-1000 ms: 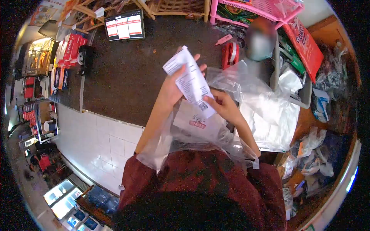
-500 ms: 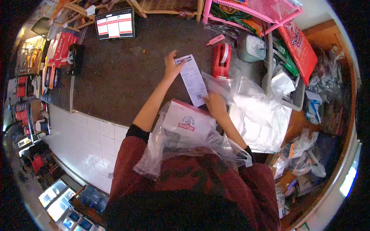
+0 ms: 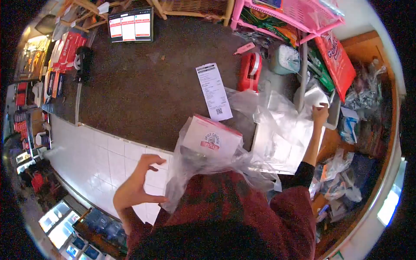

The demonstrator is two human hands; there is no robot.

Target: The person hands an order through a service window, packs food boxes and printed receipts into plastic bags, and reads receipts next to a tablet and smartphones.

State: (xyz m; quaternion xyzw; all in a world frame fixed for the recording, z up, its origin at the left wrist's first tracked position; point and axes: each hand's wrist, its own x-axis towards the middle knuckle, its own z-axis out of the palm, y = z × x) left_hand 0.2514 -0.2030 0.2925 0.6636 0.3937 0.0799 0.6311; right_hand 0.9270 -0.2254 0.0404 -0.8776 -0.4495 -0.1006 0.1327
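My left hand (image 3: 141, 184) is open at the lower left, thumb and fingers apart, beside a clear plastic bag (image 3: 173, 184). In the bag sits a white food box (image 3: 212, 141) with red edges and a "Spicy Chicken" print, close against my body. A printed receipt (image 3: 214, 92) lies flat on the dark counter just beyond the box, untouched. On the right my right hand (image 3: 320, 115) is at the grey basket's edge, by a crumpled white sheet (image 3: 316, 94). Its fingers are curled; what they grip cannot be made out.
A red tape dispenser (image 3: 250, 73), a pink marker (image 3: 244, 48) and a tub (image 3: 285, 60) stand behind the receipt. Clear plastic bags (image 3: 284, 143) are stacked at the right. A tablet (image 3: 131, 26) stands at the back, beside a pink rack (image 3: 294, 19).
Both hands have let go of the receipt, which stays on the counter. My left hand has drawn back to the lower left beside the bag; my right hand has moved right to the basket.
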